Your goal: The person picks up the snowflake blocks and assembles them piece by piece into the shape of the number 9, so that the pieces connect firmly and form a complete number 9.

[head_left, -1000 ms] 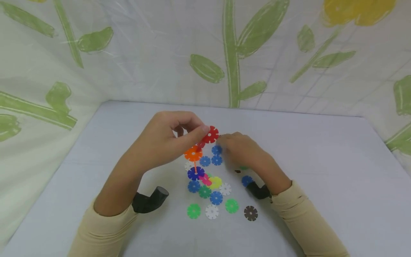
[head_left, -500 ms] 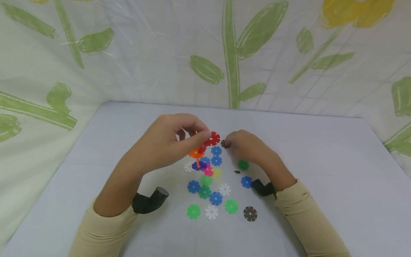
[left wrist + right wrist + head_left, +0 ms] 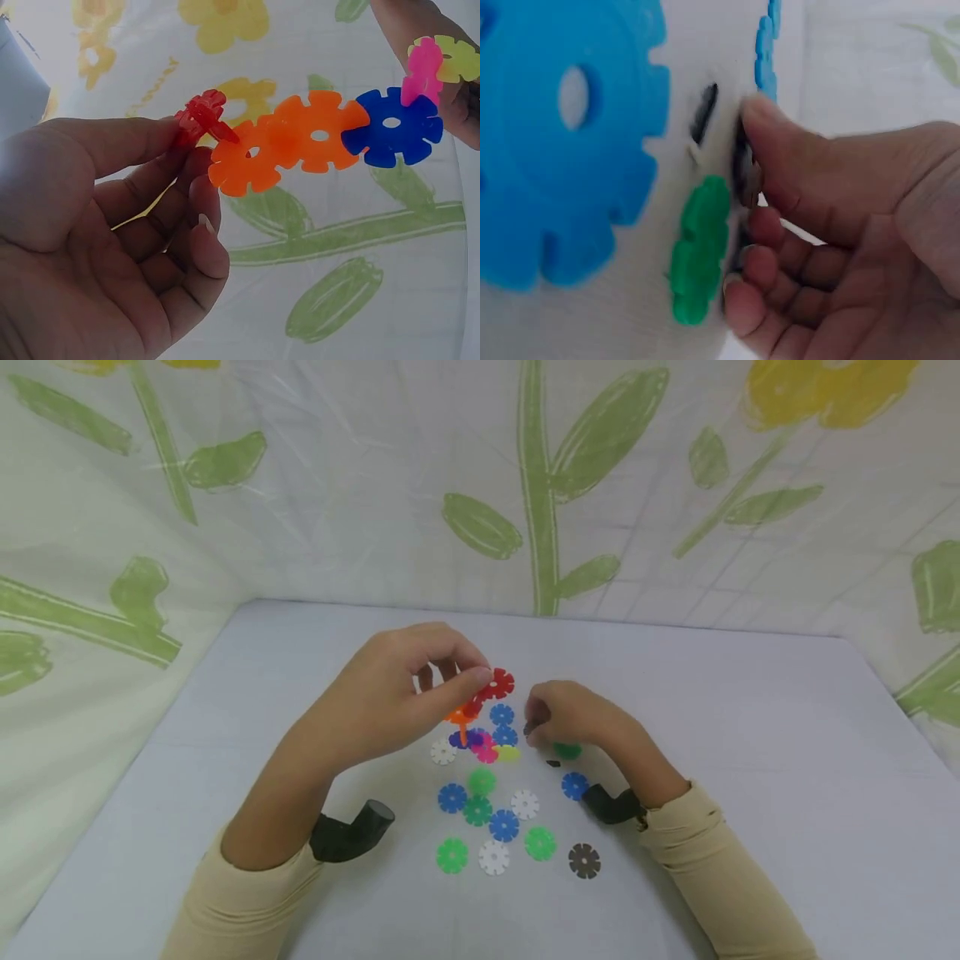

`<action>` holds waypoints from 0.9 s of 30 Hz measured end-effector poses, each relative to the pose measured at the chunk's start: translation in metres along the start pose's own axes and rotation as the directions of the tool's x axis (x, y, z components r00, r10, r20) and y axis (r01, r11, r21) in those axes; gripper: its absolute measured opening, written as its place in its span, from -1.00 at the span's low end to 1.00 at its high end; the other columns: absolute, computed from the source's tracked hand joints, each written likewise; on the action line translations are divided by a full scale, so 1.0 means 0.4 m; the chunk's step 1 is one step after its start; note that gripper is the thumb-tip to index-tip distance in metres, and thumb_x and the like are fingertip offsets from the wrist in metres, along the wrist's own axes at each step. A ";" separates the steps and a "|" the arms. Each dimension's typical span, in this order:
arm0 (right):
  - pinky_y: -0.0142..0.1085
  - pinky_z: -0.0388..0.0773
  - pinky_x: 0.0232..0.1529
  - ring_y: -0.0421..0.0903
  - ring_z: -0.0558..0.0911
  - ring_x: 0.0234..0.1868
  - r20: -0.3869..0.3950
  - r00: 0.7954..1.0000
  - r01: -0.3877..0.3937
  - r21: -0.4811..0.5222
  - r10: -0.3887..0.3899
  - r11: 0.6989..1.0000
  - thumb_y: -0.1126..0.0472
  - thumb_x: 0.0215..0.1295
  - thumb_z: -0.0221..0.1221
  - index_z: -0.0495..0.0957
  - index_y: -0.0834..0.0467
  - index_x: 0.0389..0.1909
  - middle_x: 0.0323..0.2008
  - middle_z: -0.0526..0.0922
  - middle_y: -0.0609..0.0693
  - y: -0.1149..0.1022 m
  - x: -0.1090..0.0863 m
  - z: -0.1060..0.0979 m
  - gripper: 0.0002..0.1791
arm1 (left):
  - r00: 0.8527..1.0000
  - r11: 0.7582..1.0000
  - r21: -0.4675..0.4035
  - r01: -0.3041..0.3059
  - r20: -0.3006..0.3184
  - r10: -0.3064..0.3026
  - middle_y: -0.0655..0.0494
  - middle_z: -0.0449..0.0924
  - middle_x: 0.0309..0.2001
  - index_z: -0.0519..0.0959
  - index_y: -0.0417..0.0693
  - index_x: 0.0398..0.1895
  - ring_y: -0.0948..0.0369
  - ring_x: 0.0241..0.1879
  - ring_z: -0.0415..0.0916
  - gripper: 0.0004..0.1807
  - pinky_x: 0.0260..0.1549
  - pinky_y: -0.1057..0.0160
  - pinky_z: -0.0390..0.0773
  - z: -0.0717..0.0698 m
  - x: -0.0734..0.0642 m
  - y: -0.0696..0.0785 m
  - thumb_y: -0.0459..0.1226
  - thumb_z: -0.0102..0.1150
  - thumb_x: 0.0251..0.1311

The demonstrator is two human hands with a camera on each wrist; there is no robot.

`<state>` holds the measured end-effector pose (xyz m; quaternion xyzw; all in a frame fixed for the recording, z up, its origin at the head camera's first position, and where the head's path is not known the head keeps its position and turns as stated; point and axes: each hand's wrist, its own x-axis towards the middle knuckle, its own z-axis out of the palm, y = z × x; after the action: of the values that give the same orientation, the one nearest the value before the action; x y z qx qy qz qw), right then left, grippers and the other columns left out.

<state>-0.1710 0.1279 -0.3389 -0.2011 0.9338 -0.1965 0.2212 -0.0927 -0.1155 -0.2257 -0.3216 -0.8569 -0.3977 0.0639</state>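
My left hand (image 3: 397, 693) pinches a red slotted plastic disc (image 3: 499, 683) between thumb and fingers, above the table. Linked to it in a chain, seen in the left wrist view, are orange discs (image 3: 319, 139), a dark blue disc (image 3: 412, 135), a pink disc (image 3: 421, 71) and a yellow disc (image 3: 459, 64). Lower and to the right, my right hand (image 3: 577, 714) grips a dark brown disc (image 3: 744, 169) between thumb and curled fingers, close to the tabletop. A green disc (image 3: 700, 255) lies beside those fingers, with a small dark piece (image 3: 553, 763) near it.
Loose discs lie spread on the white table (image 3: 750, 777): blue (image 3: 452, 797), white (image 3: 494, 857), light green (image 3: 540, 843) and brown (image 3: 584, 861) among them. A blue disc (image 3: 575, 786) lies by the right wrist's black camera mount (image 3: 611, 804). A flower-patterned curtain (image 3: 337, 510) stands behind.
My right hand has drawn back toward me with the brown disc. The chain's pink and yellow end has swung up and away from me, while the left hand has moved slightly right.
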 end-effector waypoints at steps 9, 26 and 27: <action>-0.27 0.49 -0.40 -0.02 0.52 -0.46 -0.019 0.972 0.228 0.318 -0.235 0.920 0.21 0.50 0.12 0.40 0.14 -0.12 -0.45 0.59 0.03 -0.002 -0.069 -0.067 -0.89 | 0.997 0.980 0.189 0.059 -0.064 -0.048 0.25 0.65 -0.32 0.69 -0.04 -0.14 0.30 -0.32 0.53 -0.88 -0.34 0.27 0.56 0.005 0.003 -0.005 -0.25 0.30 0.32; -0.29 0.42 -0.60 -0.03 0.47 -0.51 -0.429 0.741 0.665 0.575 -0.518 0.475 0.48 0.45 0.02 0.43 0.35 0.01 -0.42 0.60 0.11 -0.097 -0.214 -0.128 -0.82 | 0.907 0.868 0.396 -0.301 -0.162 0.388 0.00 0.70 -0.29 0.66 -0.20 -0.21 0.11 -0.23 0.62 -0.80 -0.19 0.24 0.63 0.052 0.019 -0.014 -0.36 0.46 0.12; -0.29 0.42 -0.60 -0.03 0.47 -0.50 -0.435 0.732 0.673 0.579 -0.524 0.460 0.49 0.46 0.02 0.43 0.35 0.02 -0.40 0.61 0.11 -0.097 -0.214 -0.128 -0.82 | 0.905 0.865 0.399 -0.305 -0.162 0.394 0.00 0.70 -0.29 0.66 -0.20 -0.21 0.11 -0.24 0.62 -0.80 -0.20 0.24 0.63 0.052 0.018 -0.013 -0.36 0.46 0.12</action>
<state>-0.1146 0.1491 -0.2504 -0.3961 0.6683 -0.6210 0.1040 -0.0985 -0.0991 -0.2405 -0.4048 -0.8286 -0.2491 0.2959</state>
